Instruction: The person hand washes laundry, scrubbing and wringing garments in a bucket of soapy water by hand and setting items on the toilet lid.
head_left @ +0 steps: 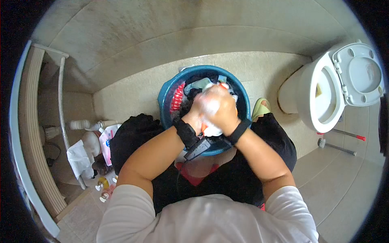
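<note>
My left hand (197, 108) and my right hand (225, 107) are pressed together over a blue basin (163, 101). Both are closed around a soapy white-and-orange cloth (212, 130), whose lower end sticks out between my wrists. White foam covers part of my fingers, and motion blurs them. Under and around the hands, wet laundry fills the basin: a red-and-white patterned cloth (177, 97) at the left side, a pale grey-green cloth (197, 86) toward the back, and dark fabric. How the cloth is folded inside my grip is hidden.
On the right stands a toilet (291, 95) with its lid raised. A green slipper (260, 108) is on a foot beside the basin. Brushes with long handles (338, 146) lie at the right wall. To the left are a metal pipe (62, 101), a pink-and-white bag (107, 143) and small pump bottles (106, 188).
</note>
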